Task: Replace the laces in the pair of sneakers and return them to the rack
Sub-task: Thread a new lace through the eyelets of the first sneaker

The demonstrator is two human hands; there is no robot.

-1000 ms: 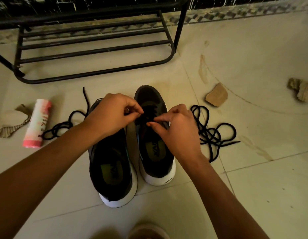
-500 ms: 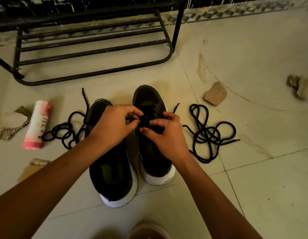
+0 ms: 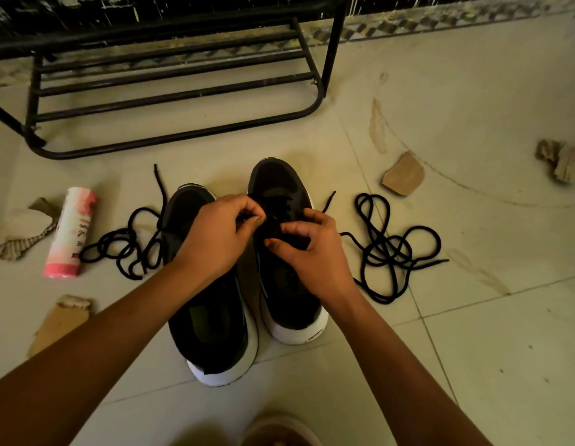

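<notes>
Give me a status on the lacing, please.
Left hand, right hand pinch lace over right sneaker. Left sneaker idle, other lace heaped at its left. Nothing obstructing.

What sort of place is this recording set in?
Likely a home entryway or similar indoor corner: a black metal shoe rack stands on a stained tiled floor, by patterned wall skirting.

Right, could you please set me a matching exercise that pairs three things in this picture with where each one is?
Things:
1. pink cylindrical tube
2. black metal shoe rack
3. right-hand black sneaker with a white sole

Places:
A. under the fingers of the left hand and the right hand
B. lying on its side, far to the left of that sneaker
C. standing beyond that sneaker's toe

Pairs: 1-B, 2-C, 3-A.
</notes>
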